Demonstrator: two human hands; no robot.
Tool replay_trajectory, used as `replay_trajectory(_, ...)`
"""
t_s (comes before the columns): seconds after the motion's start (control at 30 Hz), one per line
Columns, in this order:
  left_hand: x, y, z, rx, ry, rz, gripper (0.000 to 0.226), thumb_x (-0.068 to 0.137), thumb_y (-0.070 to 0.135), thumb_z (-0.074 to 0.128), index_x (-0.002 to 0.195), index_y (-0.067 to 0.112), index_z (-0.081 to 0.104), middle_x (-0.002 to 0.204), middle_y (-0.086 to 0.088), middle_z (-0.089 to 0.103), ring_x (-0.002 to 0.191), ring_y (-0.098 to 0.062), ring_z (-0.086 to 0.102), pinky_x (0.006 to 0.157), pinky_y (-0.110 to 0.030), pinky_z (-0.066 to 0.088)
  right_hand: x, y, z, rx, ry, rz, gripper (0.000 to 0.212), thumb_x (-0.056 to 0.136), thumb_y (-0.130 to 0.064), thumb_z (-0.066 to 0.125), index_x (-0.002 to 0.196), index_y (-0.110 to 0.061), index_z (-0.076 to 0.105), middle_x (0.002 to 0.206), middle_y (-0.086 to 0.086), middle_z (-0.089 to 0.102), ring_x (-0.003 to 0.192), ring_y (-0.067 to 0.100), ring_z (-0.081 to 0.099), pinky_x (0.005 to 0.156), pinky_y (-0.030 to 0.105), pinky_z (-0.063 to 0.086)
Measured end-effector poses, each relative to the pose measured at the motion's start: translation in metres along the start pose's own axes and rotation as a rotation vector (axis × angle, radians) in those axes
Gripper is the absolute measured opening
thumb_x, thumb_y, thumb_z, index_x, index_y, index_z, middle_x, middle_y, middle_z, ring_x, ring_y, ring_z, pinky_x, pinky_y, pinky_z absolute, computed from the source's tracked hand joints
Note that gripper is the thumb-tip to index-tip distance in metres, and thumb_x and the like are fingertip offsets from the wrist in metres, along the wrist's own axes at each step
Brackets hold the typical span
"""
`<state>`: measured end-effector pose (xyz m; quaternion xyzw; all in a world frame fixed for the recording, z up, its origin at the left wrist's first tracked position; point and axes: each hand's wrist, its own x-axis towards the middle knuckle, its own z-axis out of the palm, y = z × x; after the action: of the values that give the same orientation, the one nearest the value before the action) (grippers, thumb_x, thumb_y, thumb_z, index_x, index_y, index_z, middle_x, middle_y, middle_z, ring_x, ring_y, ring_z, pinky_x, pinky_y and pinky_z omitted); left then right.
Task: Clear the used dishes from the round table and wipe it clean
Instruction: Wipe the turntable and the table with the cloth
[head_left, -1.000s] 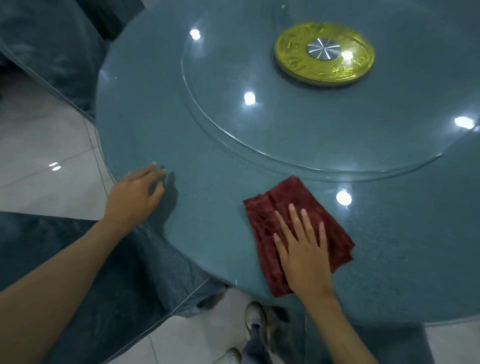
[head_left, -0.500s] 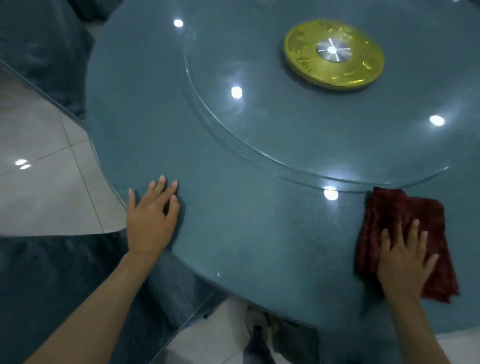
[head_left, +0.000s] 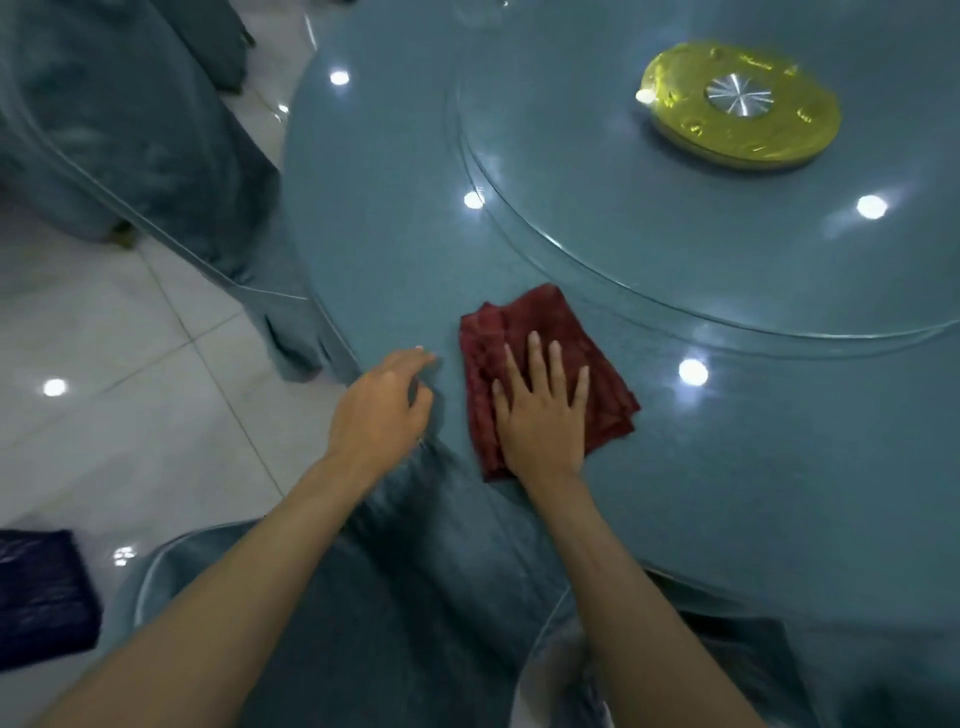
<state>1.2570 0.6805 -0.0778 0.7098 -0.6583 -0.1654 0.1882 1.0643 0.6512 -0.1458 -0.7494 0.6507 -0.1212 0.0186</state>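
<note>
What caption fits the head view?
Right hand presses a red cloth flat on the round table, left hand at its edge.

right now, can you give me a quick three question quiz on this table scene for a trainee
1. Multiple choice: the right hand presses flat on A) a plate B) the red cloth C) a sponge.
2. True or false: the left hand grips the cloth.
3. Fill in: the cloth lies on the round table, just outside the rim of the glass ____.

Key: 1 B. 2 false: it is apart from the cloth, by the table's edge, with its fingers relaxed. 3 turntable.
</note>
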Motion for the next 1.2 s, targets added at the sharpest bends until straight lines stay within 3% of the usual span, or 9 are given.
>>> replay_trajectory(0.1, 0.021, -0.03, -0.014, 0.061, -0.04, -0.013, 0.049, 0.097, 0.015, 0.059, 0.145, 0.017, 0.054, 0.155, -0.004, 0.05, 0.14, -0.024, 0.048, 0.113, -0.037, 0.04, 0.0, -0.016, 0.003, 0.015, -0.044, -0.146, 0.051, 0.107, -0.048, 0.034, 0.156, -0.033, 0.04, 0.168, 0.001, 0.028, 0.156, 0.026, 0.023, 0.122, 0.061, 0.017)
replay_trajectory(0.17, 0.041, -0.038, -0.015, 0.103, -0.095, -0.023, 0.054, 0.101, 0.022, 0.056, 0.154, 0.015, 0.043, 0.163, -0.009, 0.037, 0.149, -0.027, 0.037, 0.121, -0.042, 0.032, -0.002, 0.007, -0.002, 0.02, -0.081, -0.293, 0.051, 0.107, -0.049, 0.031, 0.156, -0.035, 0.039, 0.17, -0.003, 0.024, 0.157, 0.023, 0.021, 0.122, 0.06, 0.019)
replay_trajectory(0.23, 0.056, -0.037, -0.007, 0.129, -0.142, -0.031, 0.055, 0.105, 0.029, 0.052, 0.158, 0.018, 0.038, 0.166, -0.012, 0.031, 0.152, -0.03, 0.032, 0.124, -0.044, 0.028, -0.006, 0.048, -0.01, 0.01, -0.066, -0.316, 0.051, 0.107, -0.049, 0.032, 0.157, -0.038, 0.037, 0.17, -0.006, 0.024, 0.157, 0.02, 0.021, 0.123, 0.057, 0.021)
replay_trajectory(0.37, 0.051, -0.022, 0.019, 0.15, -0.147, -0.12, 0.053, 0.108, 0.038, 0.044, 0.158, 0.021, 0.039, 0.168, -0.013, 0.026, 0.154, -0.039, 0.024, 0.124, -0.052, 0.025, -0.034, 0.147, -0.034, -0.049, -0.012, 0.035, 0.053, 0.106, -0.046, 0.03, 0.158, -0.035, 0.035, 0.17, -0.002, 0.024, 0.157, 0.021, 0.022, 0.123, 0.057, 0.022)
replay_trajectory(0.57, 0.045, -0.018, 0.017, 0.181, -0.133, -0.112, 0.053, 0.108, 0.04, 0.043, 0.159, 0.026, 0.037, 0.169, -0.007, 0.025, 0.155, -0.033, 0.023, 0.122, -0.052, 0.031, -0.099, 0.238, -0.064, -0.093, 0.001, 0.511, 0.057, 0.106, -0.045, 0.026, 0.156, -0.024, 0.041, 0.171, 0.005, 0.021, 0.157, 0.028, 0.021, 0.123, 0.061, 0.018)
replay_trajectory(0.93, 0.047, -0.015, 0.017, 0.302, -0.142, -0.062, 0.054, 0.106, 0.042, 0.042, 0.157, 0.024, 0.038, 0.167, -0.009, 0.03, 0.151, -0.037, 0.031, 0.11, -0.057, 0.045, -0.098, 0.22, -0.06, -0.11, 0.024, 0.576, 0.061, 0.105, -0.048, 0.022, 0.161, -0.023, 0.032, 0.171, 0.008, 0.019, 0.157, 0.03, 0.017, 0.122, 0.065, 0.016)
replay_trajectory(1.2, 0.054, -0.034, 0.008, 0.338, -0.082, 0.113, 0.044, 0.102, 0.03, 0.054, 0.144, 0.018, 0.058, 0.151, -0.015, 0.053, 0.131, -0.037, 0.056, 0.081, -0.05, 0.058, -0.074, 0.043, -0.018, -0.144, 0.008, 0.525, 0.056, 0.107, -0.046, 0.029, 0.16, -0.03, 0.035, 0.171, 0.006, 0.02, 0.157, 0.027, 0.019, 0.123, 0.06, 0.016)
